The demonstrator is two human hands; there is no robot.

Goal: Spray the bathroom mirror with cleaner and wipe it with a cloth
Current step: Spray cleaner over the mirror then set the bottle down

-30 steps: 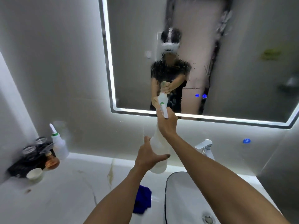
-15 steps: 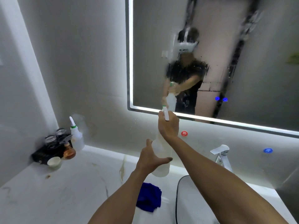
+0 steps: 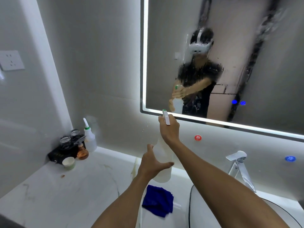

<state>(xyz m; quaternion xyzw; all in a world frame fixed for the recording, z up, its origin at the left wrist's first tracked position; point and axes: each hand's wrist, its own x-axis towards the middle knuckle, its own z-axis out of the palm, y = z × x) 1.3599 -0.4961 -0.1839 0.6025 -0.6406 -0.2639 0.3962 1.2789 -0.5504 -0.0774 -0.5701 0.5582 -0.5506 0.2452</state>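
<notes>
A translucent white spray bottle [image 3: 162, 163] is held upright in the air above the marble surface [image 3: 74, 191], in front of the lower left corner of the lit mirror [image 3: 164, 55]. The bottle's white and green trigger head [image 3: 166, 116] is gripped by the right hand [image 3: 169, 130], whose fingers are wrapped around the neck, and the nozzle is pointed toward the glass. The lower body of the bottle is cupped by the left hand [image 3: 153, 163], with thumb and fingers spread around it. The mirror is seen to be wet with droplets and streaks across the middle, where the reflection of the person is blurred. A blue cloth [image 3: 158, 200] is left crumpled on the surface just beside the rim of the sink [image 3: 190, 204], below the bottle and apart from both hands. A chrome faucet [image 3: 239, 167] is seen to the right. In the far left corner of the surface, a second white bottle [image 3: 89, 137], an amber bottle [image 3: 82, 152], a paper cup [image 3: 69, 162] and a dark tray with glasses [image 3: 65, 150] are grouped together. A wall socket [image 3: 11, 60] is mounted on the left wall.
</notes>
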